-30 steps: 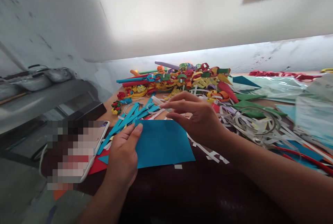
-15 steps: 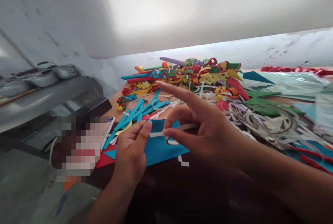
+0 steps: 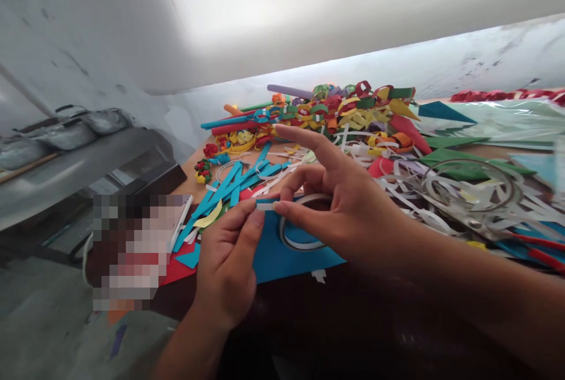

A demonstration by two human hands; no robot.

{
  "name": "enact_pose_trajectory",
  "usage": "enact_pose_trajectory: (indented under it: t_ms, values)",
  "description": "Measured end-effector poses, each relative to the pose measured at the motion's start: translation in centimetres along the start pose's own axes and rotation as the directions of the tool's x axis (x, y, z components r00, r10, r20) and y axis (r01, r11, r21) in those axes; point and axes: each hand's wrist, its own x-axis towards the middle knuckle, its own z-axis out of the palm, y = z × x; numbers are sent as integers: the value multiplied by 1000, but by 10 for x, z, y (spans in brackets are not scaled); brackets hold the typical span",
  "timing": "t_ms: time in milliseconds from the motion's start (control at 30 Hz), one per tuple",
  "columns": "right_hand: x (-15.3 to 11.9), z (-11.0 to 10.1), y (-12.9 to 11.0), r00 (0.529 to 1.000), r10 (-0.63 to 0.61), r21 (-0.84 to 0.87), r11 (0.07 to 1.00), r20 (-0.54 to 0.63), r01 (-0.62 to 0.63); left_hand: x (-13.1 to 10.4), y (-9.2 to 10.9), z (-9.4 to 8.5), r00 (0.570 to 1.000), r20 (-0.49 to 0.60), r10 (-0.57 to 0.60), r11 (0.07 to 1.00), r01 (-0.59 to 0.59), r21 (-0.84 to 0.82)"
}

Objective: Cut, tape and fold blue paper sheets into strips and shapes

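Observation:
A short white strip of tape (image 3: 265, 206) is stretched between my two hands. My left hand (image 3: 229, 256) pinches its left end between thumb and fingers. The right end lies between the thumb and a finger of my right hand (image 3: 331, 197), whose index finger points up and away. A roll of tape (image 3: 304, 246) hangs as a ring from my right hand, partly hidden behind the fingers. Beneath both hands lies a blue sheet of paper (image 3: 282, 262).
Blue paper strips (image 3: 233, 183) lie beyond my left hand. A pile of colourful paper chains (image 3: 335, 112) is at the back. Scissors with red handles (image 3: 542, 250) and white strips (image 3: 401, 192) lie at the right. A phone (image 3: 180, 221) is at the left.
The tape roll has turned and now shows as a wider ring. The visible tape strip between my hands looks shorter. The whole view has shifted slightly.

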Motion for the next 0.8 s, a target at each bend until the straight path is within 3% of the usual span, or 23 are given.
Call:
enact_pose_trajectory:
  t_ms: [800]
  values:
    - [1, 1, 3, 999, 14, -52, 999, -33, -16, -1, -2, -2, 999, 27, 43, 997, -45, 61]
